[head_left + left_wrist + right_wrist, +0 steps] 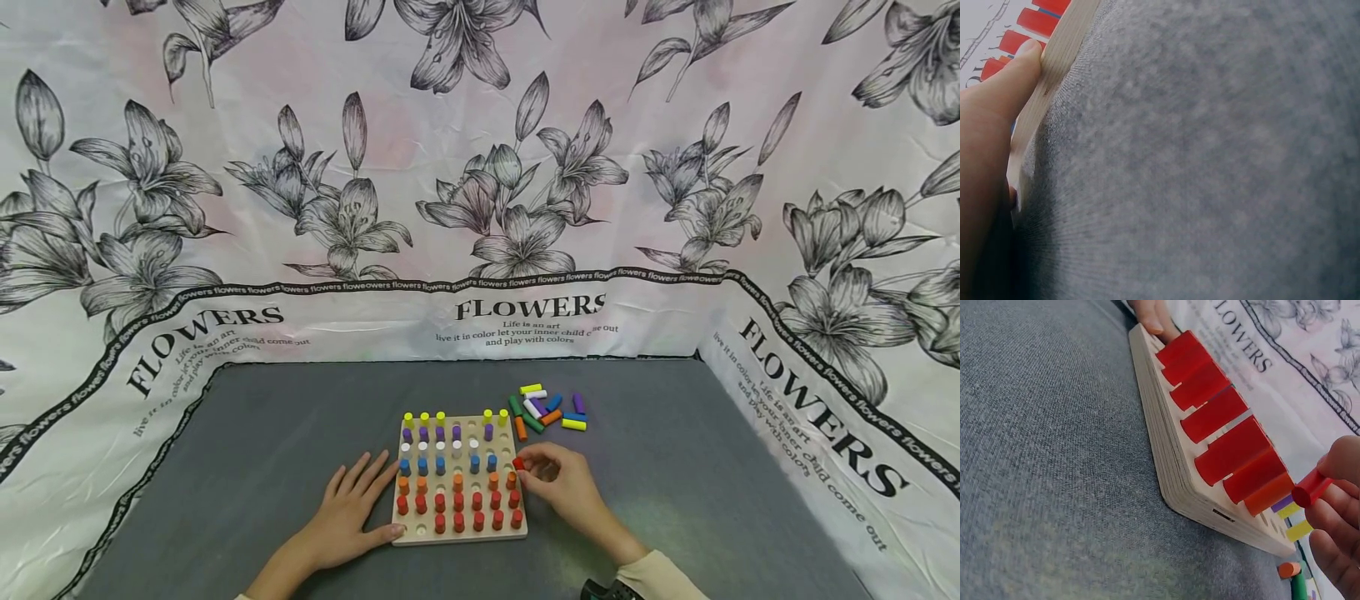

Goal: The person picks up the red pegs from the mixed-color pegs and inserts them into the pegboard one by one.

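Note:
A wooden peg board (461,541) lies on the table with rows of yellow, purple, white, blue, orange and red pegs upright in its holes. My right hand (562,481) pinches a red peg (1311,487) between thumb and fingertips, just off the board's right edge. Fingers spread, my left hand (341,518) lies at the board's left side. Its thumb (1027,62) touches the front left corner, beside a bare hole in the front red row. Other bare holes show in the rows behind.
Behind the board to the right, several loose pegs lie in a pile, among them a green peg (515,406), an orange peg (521,428) and a yellow peg (573,425). A flower-printed cloth (360,325) hangs around the grey table (300,417).

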Available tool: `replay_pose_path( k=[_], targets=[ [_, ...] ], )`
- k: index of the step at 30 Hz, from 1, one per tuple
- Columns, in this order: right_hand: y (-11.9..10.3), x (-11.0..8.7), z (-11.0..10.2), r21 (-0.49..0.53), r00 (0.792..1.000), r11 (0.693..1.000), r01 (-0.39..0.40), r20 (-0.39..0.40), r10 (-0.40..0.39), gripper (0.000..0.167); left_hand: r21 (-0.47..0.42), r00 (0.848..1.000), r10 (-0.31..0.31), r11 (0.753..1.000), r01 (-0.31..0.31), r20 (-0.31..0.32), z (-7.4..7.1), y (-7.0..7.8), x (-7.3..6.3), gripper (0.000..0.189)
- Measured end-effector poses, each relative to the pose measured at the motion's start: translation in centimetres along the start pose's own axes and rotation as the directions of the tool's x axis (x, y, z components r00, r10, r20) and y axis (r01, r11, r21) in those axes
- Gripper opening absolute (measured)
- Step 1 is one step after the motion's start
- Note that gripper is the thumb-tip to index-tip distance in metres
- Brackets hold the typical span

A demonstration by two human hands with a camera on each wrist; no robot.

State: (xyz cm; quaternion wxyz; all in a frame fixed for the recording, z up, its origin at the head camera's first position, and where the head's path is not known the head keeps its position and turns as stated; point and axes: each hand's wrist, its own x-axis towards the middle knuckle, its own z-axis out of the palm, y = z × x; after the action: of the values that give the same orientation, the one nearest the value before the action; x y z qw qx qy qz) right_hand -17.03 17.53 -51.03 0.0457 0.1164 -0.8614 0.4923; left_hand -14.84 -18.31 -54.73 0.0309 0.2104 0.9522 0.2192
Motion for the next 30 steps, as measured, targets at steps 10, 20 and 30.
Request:
replay_pose_path(
  k=[10,20,30],
  targets=[
    [-0.5,0.0,0.2,0.023,0.997,0.997,0.078,0.022,-0.078,0.017,-0.012,0.998,0.034,0.999,-0.035,-0.054,0.3,-0.2,-0.1,0.083],
    [-1.6,0.3,0.9,0.036,0.992,0.992,0.12,0.041,-0.122,0.018,-0.001,1.0,0.001,1.0,-0.001,0.002,0.1,0.0,0.1,0.083],
    [-2.7,0.4,2.0,0.075,0.978,0.981,0.18,0.092,-0.186,0.018,-0.015,1.0,-0.009,1.0,0.009,0.01,-0.1,0.2,0.0,0.084]
  ],
)
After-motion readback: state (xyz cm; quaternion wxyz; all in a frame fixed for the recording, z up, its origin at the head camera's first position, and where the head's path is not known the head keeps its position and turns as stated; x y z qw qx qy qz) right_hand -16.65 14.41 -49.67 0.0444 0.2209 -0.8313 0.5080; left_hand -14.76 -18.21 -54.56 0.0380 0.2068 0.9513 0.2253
